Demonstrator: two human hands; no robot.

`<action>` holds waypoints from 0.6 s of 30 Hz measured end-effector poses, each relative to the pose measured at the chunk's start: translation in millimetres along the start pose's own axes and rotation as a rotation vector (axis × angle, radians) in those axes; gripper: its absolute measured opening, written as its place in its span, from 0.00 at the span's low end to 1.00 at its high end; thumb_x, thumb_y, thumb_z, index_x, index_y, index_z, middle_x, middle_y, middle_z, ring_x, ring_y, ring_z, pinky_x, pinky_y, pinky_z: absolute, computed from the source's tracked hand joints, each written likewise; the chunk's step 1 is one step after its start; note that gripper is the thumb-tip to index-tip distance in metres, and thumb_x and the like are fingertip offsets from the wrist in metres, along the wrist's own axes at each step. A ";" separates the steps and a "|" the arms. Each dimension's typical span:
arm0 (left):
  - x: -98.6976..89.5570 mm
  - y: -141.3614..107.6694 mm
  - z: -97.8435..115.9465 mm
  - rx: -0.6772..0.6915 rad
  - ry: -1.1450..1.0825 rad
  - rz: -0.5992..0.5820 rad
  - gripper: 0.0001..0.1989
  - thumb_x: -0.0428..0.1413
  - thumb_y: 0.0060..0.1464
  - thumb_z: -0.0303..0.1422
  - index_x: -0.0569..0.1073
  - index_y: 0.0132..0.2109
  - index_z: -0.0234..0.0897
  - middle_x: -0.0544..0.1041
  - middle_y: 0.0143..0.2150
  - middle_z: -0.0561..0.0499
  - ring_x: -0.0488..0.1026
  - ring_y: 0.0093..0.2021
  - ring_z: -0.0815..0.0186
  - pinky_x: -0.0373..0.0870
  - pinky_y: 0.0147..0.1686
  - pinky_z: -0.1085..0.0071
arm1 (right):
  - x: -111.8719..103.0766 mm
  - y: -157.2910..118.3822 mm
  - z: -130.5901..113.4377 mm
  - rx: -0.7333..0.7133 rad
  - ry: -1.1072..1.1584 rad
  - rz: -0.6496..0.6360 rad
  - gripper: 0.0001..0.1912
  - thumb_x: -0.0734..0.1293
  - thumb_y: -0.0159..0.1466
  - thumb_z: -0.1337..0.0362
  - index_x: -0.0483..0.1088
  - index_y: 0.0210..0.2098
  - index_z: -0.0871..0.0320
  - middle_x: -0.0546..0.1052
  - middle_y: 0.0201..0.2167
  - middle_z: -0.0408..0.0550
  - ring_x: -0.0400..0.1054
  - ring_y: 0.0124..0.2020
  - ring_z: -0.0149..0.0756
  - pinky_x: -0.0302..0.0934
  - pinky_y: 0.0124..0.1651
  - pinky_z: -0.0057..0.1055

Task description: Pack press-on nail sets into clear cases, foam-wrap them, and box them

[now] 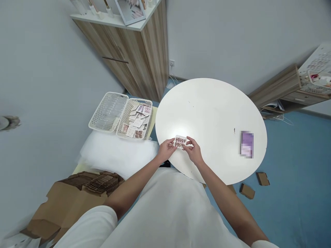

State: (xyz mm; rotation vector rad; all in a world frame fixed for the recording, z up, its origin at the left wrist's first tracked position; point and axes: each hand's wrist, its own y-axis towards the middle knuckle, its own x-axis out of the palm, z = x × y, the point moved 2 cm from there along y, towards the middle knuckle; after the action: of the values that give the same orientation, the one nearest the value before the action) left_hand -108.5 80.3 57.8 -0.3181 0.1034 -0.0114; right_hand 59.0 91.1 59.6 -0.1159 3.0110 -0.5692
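Note:
Between my two hands is a small white card of press-on nails (180, 141), with two rows of brownish-pink nails facing up. My left hand (166, 150) pinches its left edge, and my right hand (193, 151) grips the right edge. The card is held just over the near left part of a round white table (212, 113). To the left, a white perforated basket (119, 128) is filled with a jumble of similar nail cards (138, 119).
An empty white basket (94, 117) with clear plastic adjoins it. White wrapping material (116, 148) and cardboard boxes (69, 203) lie at left. A pixelated purple item (247, 144) rests on the table's right. Small brown boxes (247, 190) sit on the floor; a wooden cabinet (134, 51) stands behind.

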 end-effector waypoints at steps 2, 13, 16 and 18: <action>-12.7 7.7 -7.4 0.018 0.091 0.011 0.25 0.57 0.44 0.34 0.67 0.52 0.39 0.68 0.42 0.47 0.69 0.36 0.68 0.67 0.40 0.68 | 17.0 11.2 4.8 0.007 -0.041 0.041 0.30 0.67 0.48 0.54 0.60 0.49 0.52 0.67 0.35 0.41 0.68 0.25 0.29 0.65 0.36 0.37; -54.3 49.8 -55.9 -0.092 0.359 0.008 0.26 0.55 0.43 0.31 0.66 0.52 0.37 0.63 0.42 0.46 0.65 0.43 0.60 0.62 0.45 0.64 | 85.0 52.8 49.5 0.058 -0.272 0.134 0.24 0.64 0.50 0.61 0.63 0.47 0.56 0.67 0.39 0.47 0.62 0.32 0.33 0.61 0.41 0.37; -56.2 53.7 -58.8 -0.092 0.396 -0.015 0.28 0.55 0.43 0.30 0.63 0.54 0.35 0.63 0.43 0.45 0.64 0.46 0.58 0.61 0.47 0.63 | 89.4 54.1 49.9 0.069 -0.328 0.111 0.26 0.63 0.50 0.63 0.62 0.49 0.56 0.66 0.38 0.48 0.61 0.30 0.32 0.61 0.42 0.38; -56.7 52.4 -59.0 -0.083 0.397 -0.025 0.31 0.54 0.43 0.30 0.60 0.57 0.35 0.62 0.45 0.44 0.64 0.47 0.57 0.60 0.47 0.62 | 90.1 52.5 48.8 0.081 -0.330 0.099 0.27 0.63 0.50 0.64 0.60 0.51 0.56 0.65 0.39 0.48 0.62 0.29 0.32 0.61 0.42 0.38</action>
State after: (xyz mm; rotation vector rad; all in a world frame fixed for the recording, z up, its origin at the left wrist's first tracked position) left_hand -171.2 113.3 -8.8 -0.3976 0.4941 -0.0955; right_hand -29.5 114.3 -10.3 -0.0501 2.6546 -0.5951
